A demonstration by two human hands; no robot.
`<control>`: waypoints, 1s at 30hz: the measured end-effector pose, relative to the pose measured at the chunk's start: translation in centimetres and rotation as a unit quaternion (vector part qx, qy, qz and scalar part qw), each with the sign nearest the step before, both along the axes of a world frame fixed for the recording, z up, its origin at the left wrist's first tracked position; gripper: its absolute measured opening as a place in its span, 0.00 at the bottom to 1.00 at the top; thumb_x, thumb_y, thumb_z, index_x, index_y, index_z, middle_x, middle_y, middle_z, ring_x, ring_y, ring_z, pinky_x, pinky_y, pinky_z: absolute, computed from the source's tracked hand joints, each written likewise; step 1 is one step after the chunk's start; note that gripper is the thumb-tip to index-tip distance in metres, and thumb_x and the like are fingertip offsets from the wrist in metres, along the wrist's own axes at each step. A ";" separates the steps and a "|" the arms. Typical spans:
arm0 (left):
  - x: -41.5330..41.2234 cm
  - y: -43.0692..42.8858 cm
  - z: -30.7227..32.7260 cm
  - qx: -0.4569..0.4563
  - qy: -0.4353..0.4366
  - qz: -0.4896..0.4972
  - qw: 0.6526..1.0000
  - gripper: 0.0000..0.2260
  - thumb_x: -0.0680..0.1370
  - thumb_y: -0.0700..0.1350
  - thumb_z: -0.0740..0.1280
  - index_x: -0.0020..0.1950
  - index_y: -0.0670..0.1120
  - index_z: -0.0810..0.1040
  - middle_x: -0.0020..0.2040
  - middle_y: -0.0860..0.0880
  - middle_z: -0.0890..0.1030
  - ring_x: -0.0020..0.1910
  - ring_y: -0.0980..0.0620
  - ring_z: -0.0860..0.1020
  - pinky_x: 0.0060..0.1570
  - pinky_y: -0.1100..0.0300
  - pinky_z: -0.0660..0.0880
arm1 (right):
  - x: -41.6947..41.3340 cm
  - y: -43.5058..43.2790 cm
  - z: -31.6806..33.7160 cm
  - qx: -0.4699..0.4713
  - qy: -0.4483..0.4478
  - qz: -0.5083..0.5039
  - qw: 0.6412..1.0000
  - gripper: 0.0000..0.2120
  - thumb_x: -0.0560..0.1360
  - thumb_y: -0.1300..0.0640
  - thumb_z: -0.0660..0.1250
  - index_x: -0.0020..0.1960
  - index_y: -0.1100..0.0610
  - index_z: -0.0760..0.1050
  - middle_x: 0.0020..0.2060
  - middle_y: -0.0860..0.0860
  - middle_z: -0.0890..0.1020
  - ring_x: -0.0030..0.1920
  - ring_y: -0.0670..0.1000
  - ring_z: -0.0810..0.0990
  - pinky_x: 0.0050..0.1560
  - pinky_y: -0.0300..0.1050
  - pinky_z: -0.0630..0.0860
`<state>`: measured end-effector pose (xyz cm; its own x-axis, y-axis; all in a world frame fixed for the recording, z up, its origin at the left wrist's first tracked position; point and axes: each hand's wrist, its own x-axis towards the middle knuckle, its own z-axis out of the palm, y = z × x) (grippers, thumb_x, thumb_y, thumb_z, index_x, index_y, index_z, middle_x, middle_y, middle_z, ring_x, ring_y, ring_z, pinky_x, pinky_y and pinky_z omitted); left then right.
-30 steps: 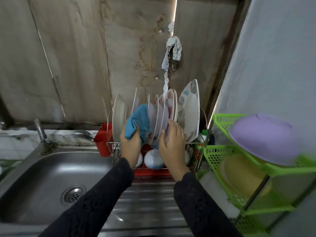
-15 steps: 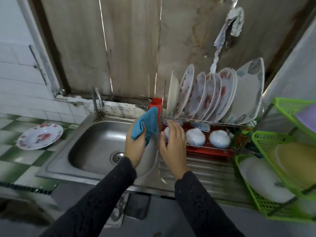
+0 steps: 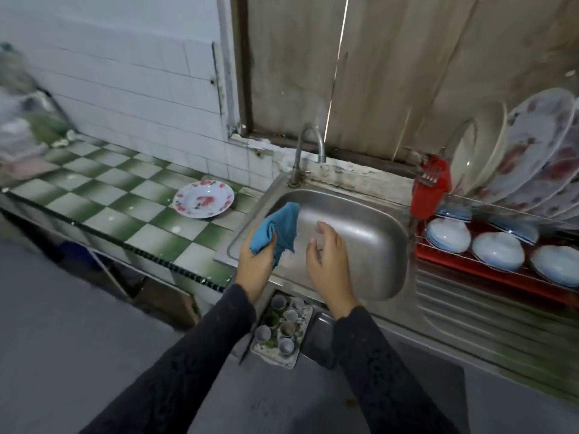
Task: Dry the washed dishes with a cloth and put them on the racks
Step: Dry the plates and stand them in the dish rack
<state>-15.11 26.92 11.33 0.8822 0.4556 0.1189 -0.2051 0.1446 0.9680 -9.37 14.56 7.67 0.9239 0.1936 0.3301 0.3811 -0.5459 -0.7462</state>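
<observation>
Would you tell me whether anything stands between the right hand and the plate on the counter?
The left hand, gripping the cloth, hangs over the sink rim, roughly between the right hand and the plate. Nothing else visible.

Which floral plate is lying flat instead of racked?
The floral plate on the green-checked counter, left of the sink. It lies flat, face up, alone; the other floral plates stand on edge in the dish rack at far right.

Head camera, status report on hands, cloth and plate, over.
Left hand grips blue cloth. Right hand open, empty, above sink. Flowered plate flat on tiled counter, left of sink, not racked. Nothing blocking it.
</observation>
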 end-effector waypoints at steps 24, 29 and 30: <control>8.0 32.4 -9.8 -0.005 0.208 0.178 0.962 0.13 0.83 0.44 0.62 0.68 0.46 0.74 0.51 0.27 0.74 0.45 0.26 0.74 0.45 0.39 0.76 | 11.9 33.4 -6.8 0.262 0.514 0.023 0.817 0.10 0.83 0.58 0.57 0.63 0.56 0.70 0.58 0.57 0.77 0.63 0.56 0.76 0.67 0.55 0.72; 12.0 37.3 -10.6 -0.017 0.242 0.189 0.952 0.13 0.83 0.42 0.61 0.67 0.47 0.74 0.35 0.50 0.71 0.31 0.54 0.66 0.31 0.60 0.64 | 15.7 37.5 -8.7 0.344 0.608 -0.029 0.715 0.22 0.85 0.58 0.57 0.77 0.62 0.62 0.67 0.60 0.73 0.69 0.60 0.71 0.71 0.58 0.67; 12.4 38.0 -10.8 -0.024 0.248 0.189 0.950 0.13 0.83 0.43 0.61 0.67 0.47 0.74 0.35 0.50 0.71 0.32 0.53 0.67 0.31 0.60 0.65 | 16.2 37.9 -9.2 0.354 0.620 -0.043 0.699 0.23 0.85 0.57 0.57 0.78 0.63 0.60 0.71 0.61 0.70 0.70 0.60 0.70 0.71 0.58 0.67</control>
